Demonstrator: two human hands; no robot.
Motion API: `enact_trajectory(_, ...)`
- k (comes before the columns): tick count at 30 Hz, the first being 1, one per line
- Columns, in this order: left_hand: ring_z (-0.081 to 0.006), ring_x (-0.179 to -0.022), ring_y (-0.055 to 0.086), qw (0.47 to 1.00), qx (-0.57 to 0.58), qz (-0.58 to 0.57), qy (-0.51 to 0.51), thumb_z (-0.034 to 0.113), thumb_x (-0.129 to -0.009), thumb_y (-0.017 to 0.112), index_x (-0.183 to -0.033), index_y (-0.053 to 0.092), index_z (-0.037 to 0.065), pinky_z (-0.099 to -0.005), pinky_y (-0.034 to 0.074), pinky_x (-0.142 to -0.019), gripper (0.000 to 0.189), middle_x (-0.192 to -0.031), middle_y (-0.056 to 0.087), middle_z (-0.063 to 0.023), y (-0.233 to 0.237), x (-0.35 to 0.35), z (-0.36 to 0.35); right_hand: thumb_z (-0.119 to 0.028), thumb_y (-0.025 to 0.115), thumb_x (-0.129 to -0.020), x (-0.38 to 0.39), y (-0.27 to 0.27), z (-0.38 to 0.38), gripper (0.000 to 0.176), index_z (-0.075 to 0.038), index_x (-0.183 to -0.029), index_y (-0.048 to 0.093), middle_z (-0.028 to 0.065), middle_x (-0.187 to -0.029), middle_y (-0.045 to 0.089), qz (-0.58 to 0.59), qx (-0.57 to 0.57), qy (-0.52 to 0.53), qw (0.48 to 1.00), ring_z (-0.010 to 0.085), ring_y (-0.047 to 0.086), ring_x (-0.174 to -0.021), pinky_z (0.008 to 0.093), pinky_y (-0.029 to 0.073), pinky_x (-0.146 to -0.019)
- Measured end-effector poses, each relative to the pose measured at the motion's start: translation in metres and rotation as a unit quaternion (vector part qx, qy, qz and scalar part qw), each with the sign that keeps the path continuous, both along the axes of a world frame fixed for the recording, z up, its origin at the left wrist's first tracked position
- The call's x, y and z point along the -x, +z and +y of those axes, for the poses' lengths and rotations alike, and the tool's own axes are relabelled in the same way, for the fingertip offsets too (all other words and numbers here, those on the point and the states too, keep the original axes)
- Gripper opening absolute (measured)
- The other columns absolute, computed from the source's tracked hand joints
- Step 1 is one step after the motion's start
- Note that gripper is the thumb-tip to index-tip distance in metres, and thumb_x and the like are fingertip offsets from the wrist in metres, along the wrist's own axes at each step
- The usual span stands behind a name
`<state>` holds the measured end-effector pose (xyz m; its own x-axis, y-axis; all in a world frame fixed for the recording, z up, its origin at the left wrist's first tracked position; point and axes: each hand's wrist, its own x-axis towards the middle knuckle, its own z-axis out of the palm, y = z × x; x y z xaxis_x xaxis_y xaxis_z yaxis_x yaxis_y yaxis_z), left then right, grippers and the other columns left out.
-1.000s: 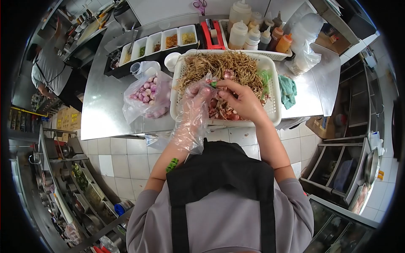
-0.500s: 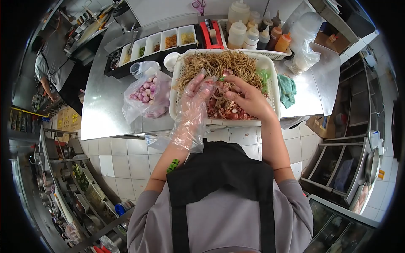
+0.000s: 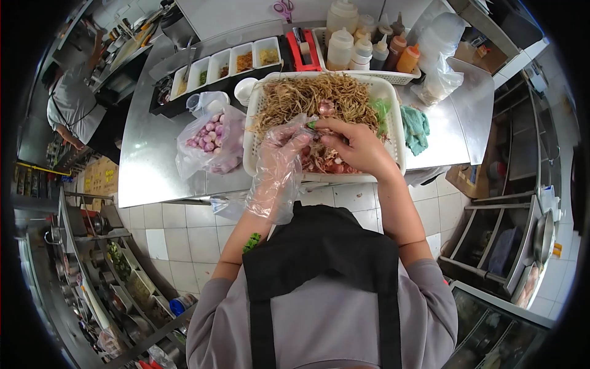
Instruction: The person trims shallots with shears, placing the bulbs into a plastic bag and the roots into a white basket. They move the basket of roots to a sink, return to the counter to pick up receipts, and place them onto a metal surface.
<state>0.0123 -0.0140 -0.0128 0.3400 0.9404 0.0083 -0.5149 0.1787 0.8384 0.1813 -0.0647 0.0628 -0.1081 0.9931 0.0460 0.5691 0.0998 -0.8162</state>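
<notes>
My left hand, in a loose clear plastic glove, is closed over the basket with its fingertips pressed together. Opposite it, my bare right hand has thumb and index finger bent in a pinch. The fingertips meet around something small that I cannot make out, and a green bit shows by the right index fingertip. Under both hands is a white plastic basket. Dry brown stalks fill its far part, with a reddish shallot on them. Reddish shallots and skins lie nearer me, partly covered by my hands.
Left of the basket, a clear bag holds peeled purple shallots. Behind stand seasoning containers, a red holder and sauce bottles. A green cloth lies right. A person stands far left.
Both hands have come down slightly, toward me, and the fingertips are closer together. A reddish shallot on the stalks is now uncovered. The person at far left has shifted.
</notes>
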Motion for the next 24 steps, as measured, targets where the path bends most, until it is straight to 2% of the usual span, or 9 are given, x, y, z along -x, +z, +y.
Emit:
enact_trajectory(3, -0.0171, -0.09, 0.059, 0.996, -0.09, 0.024, 0.01, -0.001, -0.081, 0.062, -0.111, 0.055, -0.001, -0.0287, 0.048, -0.082, 0.03, -0.099, 0.062, -0.0091, 0.006, -0.003, 0.0, -0.016, 0.059, -0.086, 0.0, -0.019, 0.004, 0.027, -0.005, -0.111, 0.058, 0.0116, -0.097, 0.065, 0.063, -0.048, 0.002, 0.997, 0.0165, 0.06, -0.083, 0.0287, 0.045, -0.078)
enact_trajectory(5, -0.0173, -0.092, 0.059, 0.998, -0.059, -0.018, 0.032, 0.0, -0.082, 0.06, -0.113, 0.054, -0.001, -0.0287, 0.048, -0.083, 0.031, -0.101, 0.062, -0.0091, 0.015, -0.011, -0.005, -0.015, 0.059, -0.084, 0.0, -0.033, 0.008, 0.027, -0.01, -0.11, 0.059, 0.0149, -0.087, 0.063, 0.16, -0.111, 0.007, 0.981, 0.0308, 0.058, -0.069, 0.0354, 0.047, -0.069)
enact_trajectory(6, -0.0174, -0.093, 0.058, 0.996, -0.025, -0.059, 0.054, 0.0, -0.083, 0.059, -0.114, 0.053, 0.0, -0.0288, 0.047, -0.085, 0.032, -0.102, 0.061, -0.0091, 0.018, -0.013, -0.007, -0.015, 0.059, -0.084, 0.002, -0.032, 0.008, 0.027, -0.01, -0.11, 0.059, 0.0149, -0.087, 0.063, 0.161, -0.112, 0.008, 0.981, 0.0308, 0.058, -0.069, 0.0354, 0.047, -0.069)
enact_trajectory(9, -0.0168, -0.092, 0.059, 0.997, 0.003, -0.062, 0.045, 0.0, -0.085, 0.057, -0.115, 0.053, 0.0, -0.0286, 0.048, -0.083, 0.031, -0.104, 0.06, -0.0099, 0.008, -0.011, 0.002, -0.015, 0.059, -0.084, 0.016, -0.031, 0.003, 0.026, -0.012, -0.11, 0.06, 0.0153, -0.089, 0.062, 0.088, -0.069, -0.051, 0.992, 0.0277, 0.059, -0.068, 0.0351, 0.047, -0.067)
enact_trajectory(12, -0.0159, -0.089, 0.059, 0.995, 0.042, -0.093, 0.013, 0.001, -0.085, 0.057, -0.111, 0.055, 0.0, -0.0278, 0.049, -0.081, 0.026, -0.103, 0.061, -0.0096, 0.006, -0.011, 0.005, -0.016, 0.059, -0.085, 0.027, -0.03, 0.001, 0.025, -0.012, -0.109, 0.061, 0.0159, -0.088, 0.062, -0.013, -0.17, -0.104, 0.98, 0.0239, 0.06, -0.068, 0.0342, 0.047, -0.065)
enact_trajectory(14, -0.0158, -0.088, 0.06, 0.993, 0.052, -0.101, 0.016, 0.001, -0.085, 0.058, -0.108, 0.056, 0.0, -0.0277, 0.049, -0.08, 0.023, -0.102, 0.061, -0.0094, 0.006, -0.008, 0.005, -0.012, 0.06, -0.086, 0.029, -0.023, 0.0, 0.024, -0.004, -0.109, 0.059, 0.0087, -0.092, 0.064, -0.021, -0.124, -0.089, 0.988, 0.0116, 0.058, -0.081, 0.0279, 0.046, -0.072)
enact_trajectory(15, -0.0157, -0.086, 0.06, 0.992, 0.063, -0.108, 0.018, 0.001, -0.084, 0.058, -0.105, 0.057, 0.0, -0.0276, 0.049, -0.079, 0.02, -0.1, 0.061, -0.0092, 0.006, -0.007, 0.004, -0.012, 0.06, -0.086, 0.027, -0.026, 0.002, 0.024, -0.004, -0.109, 0.059, 0.0087, -0.092, 0.064, -0.021, -0.124, -0.088, 0.988, 0.0116, 0.058, -0.081, 0.0279, 0.046, -0.072)
enact_trajectory(17, -0.0155, -0.085, 0.06, 0.993, 0.056, -0.104, 0.025, 0.003, -0.084, 0.059, -0.103, 0.057, 0.0, -0.0274, 0.05, -0.078, 0.019, -0.098, 0.061, -0.0088, 0.007, -0.007, 0.003, -0.015, 0.059, -0.086, 0.016, -0.035, 0.009, 0.027, -0.008, -0.111, 0.059, 0.0131, -0.09, 0.064, 0.133, -0.1, -0.034, 0.985, 0.0185, 0.061, -0.074, 0.0306, 0.047, -0.07)
enact_trajectory(24, -0.0143, -0.081, 0.06, 0.994, 0.073, -0.082, 0.014, 0.008, -0.083, 0.061, -0.101, 0.059, 0.002, -0.0241, 0.049, -0.069, 0.02, -0.09, 0.063, -0.0075, 0.024, -0.005, -0.002, -0.016, 0.059, -0.087, 0.006, -0.016, 0.01, 0.028, -0.004, -0.113, 0.058, 0.0065, -0.097, 0.063, 0.24, 0.07, -0.02, 0.968, 0.0136, 0.056, -0.087, 0.0285, 0.045, -0.08)
